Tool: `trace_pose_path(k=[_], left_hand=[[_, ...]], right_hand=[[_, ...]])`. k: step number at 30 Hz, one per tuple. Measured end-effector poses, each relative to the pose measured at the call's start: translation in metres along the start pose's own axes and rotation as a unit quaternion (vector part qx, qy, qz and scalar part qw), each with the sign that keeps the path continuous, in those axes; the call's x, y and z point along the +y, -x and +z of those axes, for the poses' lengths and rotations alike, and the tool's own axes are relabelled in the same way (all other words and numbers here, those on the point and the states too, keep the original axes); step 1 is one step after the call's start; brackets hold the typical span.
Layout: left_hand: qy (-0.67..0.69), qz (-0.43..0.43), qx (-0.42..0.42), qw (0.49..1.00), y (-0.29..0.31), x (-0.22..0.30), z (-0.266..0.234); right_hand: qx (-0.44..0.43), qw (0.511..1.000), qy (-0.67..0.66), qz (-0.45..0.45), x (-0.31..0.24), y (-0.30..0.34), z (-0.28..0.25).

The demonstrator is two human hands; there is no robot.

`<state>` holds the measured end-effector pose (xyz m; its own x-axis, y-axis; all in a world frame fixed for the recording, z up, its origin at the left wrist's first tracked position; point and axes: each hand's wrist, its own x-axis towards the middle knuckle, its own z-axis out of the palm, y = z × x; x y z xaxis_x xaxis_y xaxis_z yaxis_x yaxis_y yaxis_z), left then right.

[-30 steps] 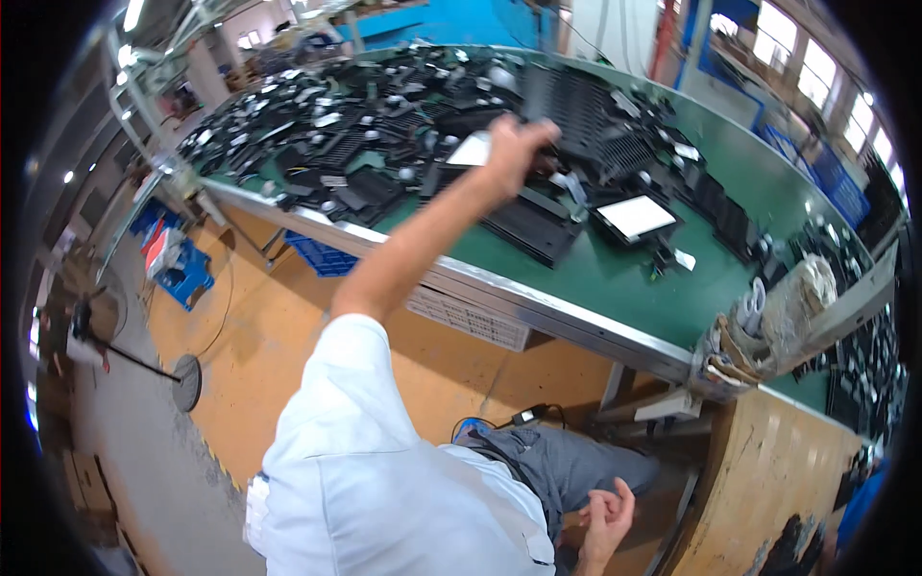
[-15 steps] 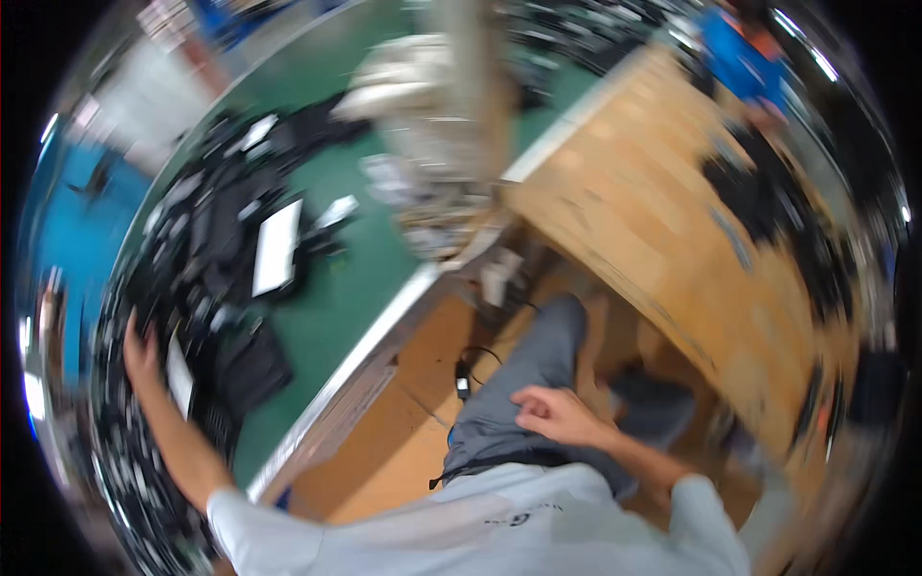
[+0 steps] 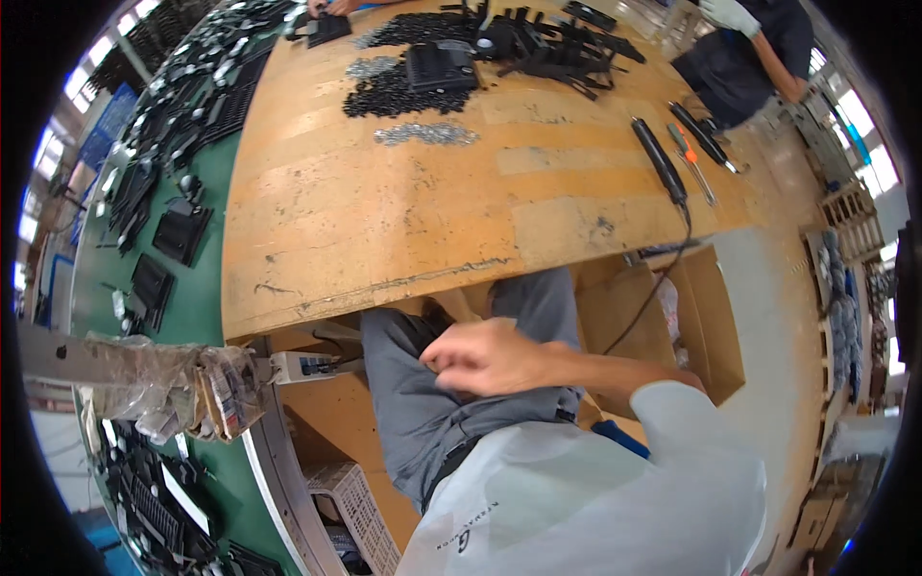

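My right hand (image 3: 492, 357) hovers over my lap, near the wooden table's front edge, with its fingers curled in. They are a little blurred, and I see nothing held in them. My left hand is out of view. On the table (image 3: 384, 211) ahead lie a black corded power screwdriver (image 3: 659, 161), an orange-handled screwdriver (image 3: 684, 146) and a second black tool (image 3: 703, 136). Farther back, a black plate-like part (image 3: 442, 67) rests by piles of small black pieces (image 3: 399, 94) and a patch of small silver pieces (image 3: 425, 133).
Black straps or brackets (image 3: 557, 53) lie at the table's back. A green surface (image 3: 206, 259) with many black parts runs along the left. A wrapped post (image 3: 173, 379) stands there. An open cardboard box (image 3: 706, 317) is under the table's right side. Another person (image 3: 759, 58) stands far right.
My view has swung right, from the green surface to the wooden table. My left hand, which was reaching among the black parts, has left the picture. The right hand stays over my lap.
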<state>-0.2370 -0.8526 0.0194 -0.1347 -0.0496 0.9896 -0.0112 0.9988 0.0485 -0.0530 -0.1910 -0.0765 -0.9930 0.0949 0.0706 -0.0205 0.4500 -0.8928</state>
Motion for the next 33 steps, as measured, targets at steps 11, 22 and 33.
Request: trace_pose_path(k=[11, 22, 33], left_hand=[[0.592, 0.125, -0.376, 0.701, 0.054, 0.423, -0.024], [0.729, 0.092, -0.418, 0.534, 0.077, 0.651, 0.049], [0.728, 0.024, -0.435, 0.530, 0.122, 0.724, 0.105]], right_hand=[[0.400, 0.864, 0.303, 0.024, 0.039, 0.068, -0.215], [0.287, 0.941, 0.170, 0.053, 0.085, 0.023, -0.208], [0.306, 0.946, 0.094, 0.046, 0.160, -0.199, -0.267]])
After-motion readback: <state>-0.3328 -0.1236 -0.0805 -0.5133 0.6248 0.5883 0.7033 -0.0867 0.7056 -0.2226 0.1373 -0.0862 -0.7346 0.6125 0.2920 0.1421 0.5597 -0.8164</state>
